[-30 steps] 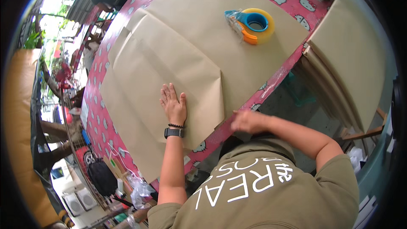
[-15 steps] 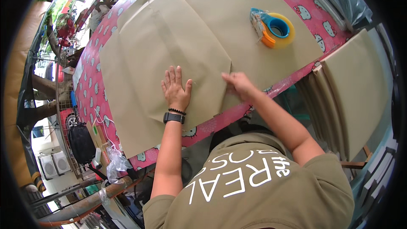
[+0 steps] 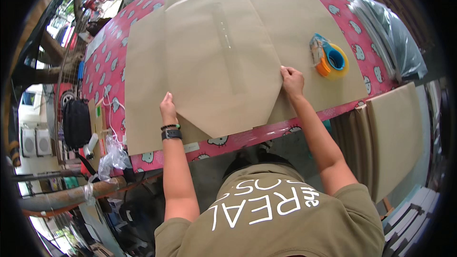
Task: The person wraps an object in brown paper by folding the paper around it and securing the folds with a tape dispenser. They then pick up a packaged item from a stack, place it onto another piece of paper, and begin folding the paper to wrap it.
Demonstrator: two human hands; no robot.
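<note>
A folded brown paper piece point(image 3: 221, 66) lies on top of a larger flat brown sheet point(image 3: 145, 81). Its two front corners slant inward, and a shiny strip of clear tape point(image 3: 227, 47) runs along its middle. At its left front corner, my left hand point(image 3: 167, 109) is closed on the edge, thumb on top. My right hand point(image 3: 293, 82) pinches the opposite edge, a bit farther from me. To the right of that hand a blue and orange tape dispenser point(image 3: 323, 67) with a yellowish roll rests on the larger sheet.
A pink patterned cover point(image 3: 107, 62) spreads over the table. Folded brown sheets point(image 3: 397, 133) are stacked at the right beside a plastic-wrapped bundle point(image 3: 390, 38). Near the table's left edge are a black bag point(image 3: 78, 123), a white cable point(image 3: 114, 104) and a crumpled clear plastic bag point(image 3: 114, 159).
My left hand has left its flat, spread pose on the paper and now grips the left front edge. My right hand has moved farther up the right edge. The whole view has shifted.
</note>
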